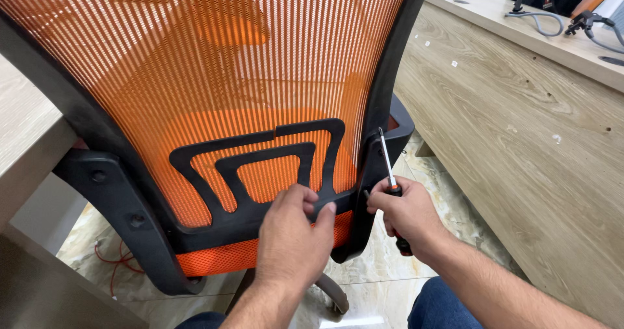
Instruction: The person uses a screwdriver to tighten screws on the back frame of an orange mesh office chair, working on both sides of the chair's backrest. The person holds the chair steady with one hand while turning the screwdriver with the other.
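Two hands (292, 231) on chair frame (247, 218)

Both hands (292, 231) rest low on the chair back (214, 75), desks on either side.

Two bare forearms are showing below the orange mesh chair back (214, 75), each ending in a bare hand. Neither arm is wearing a sleeve as far as the frame reaches, and no watch, ring or band is showing on either wrist. The left hand (292, 228) and the right hand (406, 215) are both showing dark hair along the forearm behind them. Below the chair back, at the bottom edge, the person is wearing blue denim trousers (442, 306), with both knees partly showing.
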